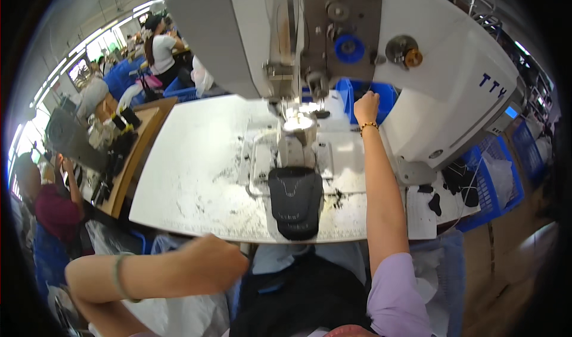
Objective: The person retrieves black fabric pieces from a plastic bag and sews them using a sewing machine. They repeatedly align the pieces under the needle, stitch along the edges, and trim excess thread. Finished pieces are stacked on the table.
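Note:
Two dark, stacked pieces that look like shoe uppers [295,201] lie at the front of the sewing machine [438,69], below its lit needle area. My right hand [366,108], with a beaded bracelet at the wrist, reaches past the needle to a blue bin [386,99] at the back. Its fingers are curled, and I cannot see what is in them. My left hand [215,262] hovers over my lap, short of the table's front edge. It looks closed and slightly blurred; its fingertips are hidden, and it is apart from the dark pieces.
Black lint and scraps dot the white table [185,170]. Dark pieces [435,205] lie at its right end, beside a blue crate [497,182]. Another machine [74,134] stands on the left, with a person in a dark red top [56,212] there. More people sit farther back.

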### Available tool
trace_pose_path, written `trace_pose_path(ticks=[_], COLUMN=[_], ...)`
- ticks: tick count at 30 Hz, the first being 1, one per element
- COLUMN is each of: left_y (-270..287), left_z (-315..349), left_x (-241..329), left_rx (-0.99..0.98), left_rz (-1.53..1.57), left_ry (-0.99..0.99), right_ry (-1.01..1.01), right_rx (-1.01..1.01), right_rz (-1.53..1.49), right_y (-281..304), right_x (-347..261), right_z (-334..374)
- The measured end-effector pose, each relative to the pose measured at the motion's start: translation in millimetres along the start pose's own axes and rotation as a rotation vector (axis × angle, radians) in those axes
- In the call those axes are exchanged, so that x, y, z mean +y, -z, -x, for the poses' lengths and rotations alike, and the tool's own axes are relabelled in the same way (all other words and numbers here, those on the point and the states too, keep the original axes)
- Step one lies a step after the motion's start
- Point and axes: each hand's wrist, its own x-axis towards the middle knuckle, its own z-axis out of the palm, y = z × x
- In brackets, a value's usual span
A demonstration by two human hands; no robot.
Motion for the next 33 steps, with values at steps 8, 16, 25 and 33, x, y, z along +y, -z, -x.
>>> trace_pose_path(ticks=[8, 16, 25, 33], left_y=[-21.1, -18.1, 10.9, 16.2], left_z=[-67.9, -106.9, -212.7, -201.0], left_x=[-39.6, -80.4, -86.7, -78.2], left_rx=[0.737, 0.608, 0.874, 0.723], left_rz=[0.309, 1.287, 2.08, 1.953], left_ry=[-0.268, -0.346, -0.466, -0.367], right_ry=[-0.102, -0.197, -0.033, 0.802], right_rx=[0.134, 0.137, 0.059, 0.121], right_rz=[-0.109, -0.193, -0.854, -0.329], right_y=[-24.6, -14.7, 105.0, 181.5], right_x=[-10.2, -9.9, -89.7, -21.6], right_z=[-52.1, -38.9, 103.6, 214.8])
